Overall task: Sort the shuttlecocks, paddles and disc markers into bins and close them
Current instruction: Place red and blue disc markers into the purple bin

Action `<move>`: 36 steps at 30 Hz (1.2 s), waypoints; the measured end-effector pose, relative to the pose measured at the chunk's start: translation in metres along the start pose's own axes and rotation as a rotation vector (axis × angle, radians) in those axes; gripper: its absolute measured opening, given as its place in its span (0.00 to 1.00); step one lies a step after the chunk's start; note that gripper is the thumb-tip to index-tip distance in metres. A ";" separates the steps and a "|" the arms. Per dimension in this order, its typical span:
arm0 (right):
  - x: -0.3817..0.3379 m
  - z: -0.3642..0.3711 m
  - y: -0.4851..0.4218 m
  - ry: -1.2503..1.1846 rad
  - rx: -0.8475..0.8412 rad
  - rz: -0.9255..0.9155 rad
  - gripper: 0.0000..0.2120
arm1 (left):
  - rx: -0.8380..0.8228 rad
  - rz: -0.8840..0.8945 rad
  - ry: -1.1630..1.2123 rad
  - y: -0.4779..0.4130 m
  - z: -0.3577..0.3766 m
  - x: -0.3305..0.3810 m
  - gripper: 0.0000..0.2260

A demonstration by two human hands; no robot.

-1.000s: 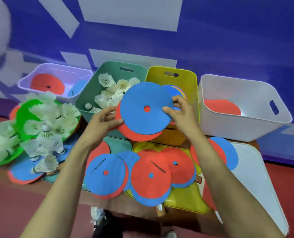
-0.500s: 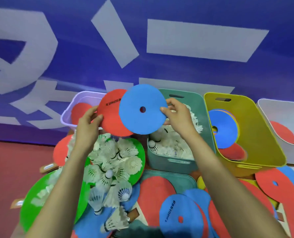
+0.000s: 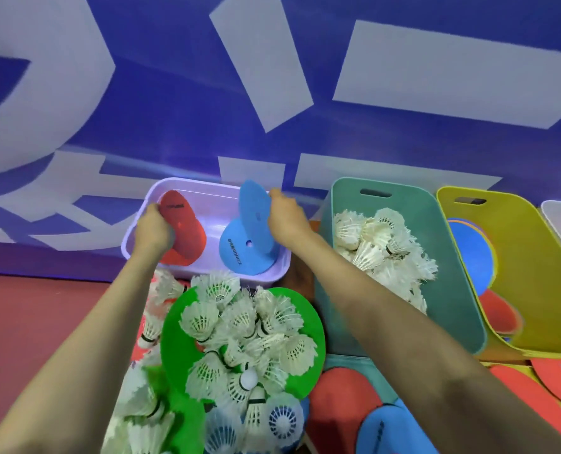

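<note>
Two disc markers over the lavender bin (image 3: 135,253) at 12 o'clock | left hand (image 3: 153,229) pinches the red disc (image 3: 182,226), right hand (image 3: 287,221) pinches the blue disc (image 3: 254,208), both tilted inside the rim | best laid flat onto same-colour discs below | shuttlecocks (image 3: 240,326) heaped at 6 o'clock, teal bin (image 3: 449,290) at 3

One head-worn view looks forward and down, close over the lilac bin (image 3: 207,191) (no second view).

Sports hall: red court floor (image 3: 27,316), blue banner (image 3: 354,152).
</note>
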State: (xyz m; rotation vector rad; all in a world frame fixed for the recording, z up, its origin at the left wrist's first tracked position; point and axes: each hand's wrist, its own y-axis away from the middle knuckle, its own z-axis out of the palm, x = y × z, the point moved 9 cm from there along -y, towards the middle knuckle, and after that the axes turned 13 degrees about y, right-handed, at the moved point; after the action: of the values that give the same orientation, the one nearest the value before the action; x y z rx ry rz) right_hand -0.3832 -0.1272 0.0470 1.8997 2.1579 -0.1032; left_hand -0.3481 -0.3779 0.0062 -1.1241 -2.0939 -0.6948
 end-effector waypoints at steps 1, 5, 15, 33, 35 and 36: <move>-0.005 0.009 -0.007 -0.005 -0.024 -0.011 0.16 | -0.009 -0.014 -0.032 -0.009 0.003 -0.005 0.17; -0.008 0.043 -0.029 0.006 -0.142 0.030 0.23 | -0.049 0.009 -0.121 -0.034 0.017 -0.016 0.22; -0.017 0.039 -0.010 0.123 -0.123 -0.105 0.22 | -0.188 0.200 -0.340 0.004 0.061 0.004 0.23; 0.280 -0.113 0.222 0.037 0.368 -0.024 0.17 | -0.451 0.829 0.224 0.373 0.219 0.245 0.12; 0.331 -0.117 0.251 0.007 0.380 -0.007 0.16 | -0.496 0.840 0.246 0.417 0.255 0.261 0.12; 0.357 -0.119 0.266 -0.012 0.389 0.008 0.16 | -0.525 0.846 0.256 0.439 0.275 0.268 0.12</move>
State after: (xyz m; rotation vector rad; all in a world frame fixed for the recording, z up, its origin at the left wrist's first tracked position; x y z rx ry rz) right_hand -0.1781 0.2810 0.1069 2.0963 2.2485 -0.5683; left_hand -0.1643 0.1683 0.0928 -1.9045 -1.0608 -0.8982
